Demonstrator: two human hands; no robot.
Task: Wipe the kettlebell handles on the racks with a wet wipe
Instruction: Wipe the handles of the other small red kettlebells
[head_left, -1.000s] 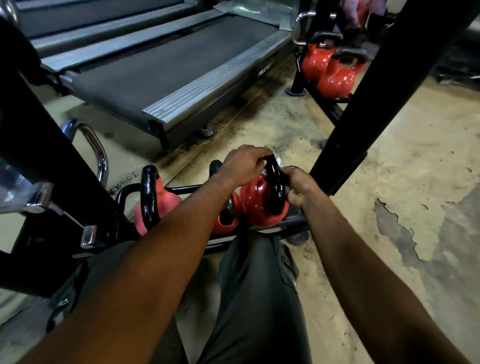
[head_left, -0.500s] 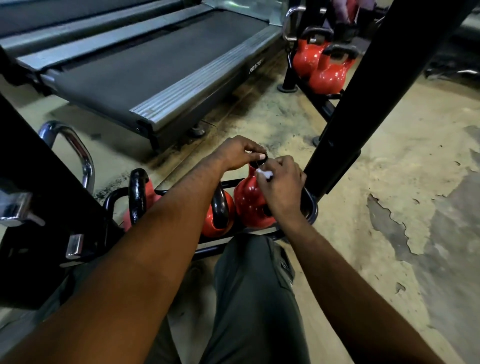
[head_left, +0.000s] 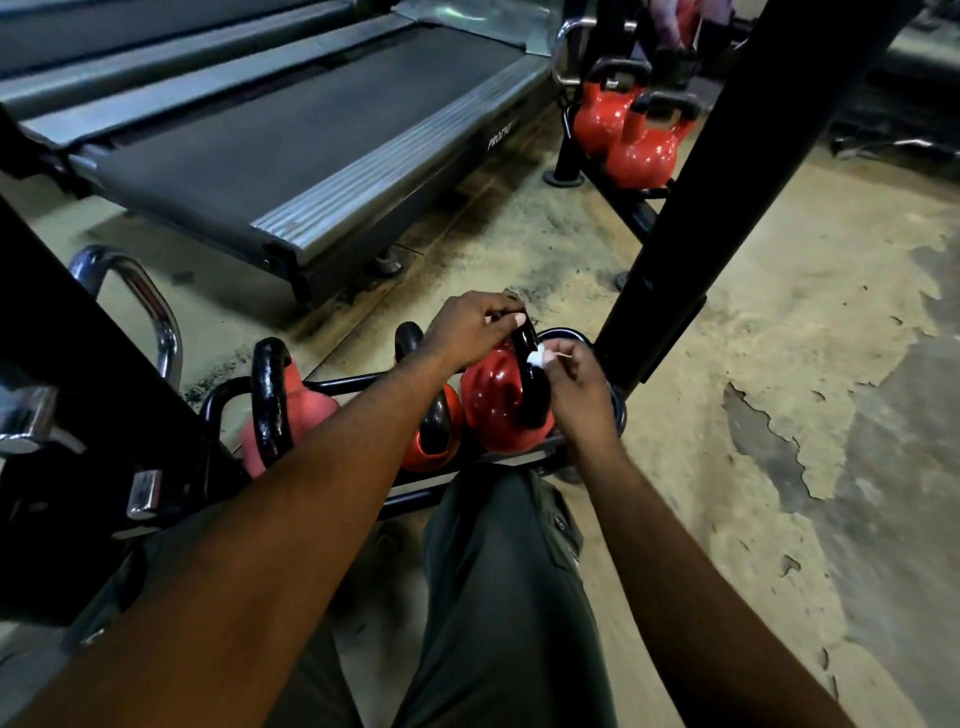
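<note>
The right hand (head_left: 574, 395) has slid off the top of the black handle (head_left: 530, 374) to its right side, its grip pinching a white wet wipe (head_left: 536, 357) against it. The left hand (head_left: 470, 327) pinches the handle's top. This red kettlebell (head_left: 493, 405) sits at the low rack's (head_left: 618, 410) right end; beyond lies a treadmill (head_left: 291, 140).

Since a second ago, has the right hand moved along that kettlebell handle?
Yes. The right hand with the wet wipe has shifted from the handle's far right side to its near side, closer to the red kettlebell body.
</note>
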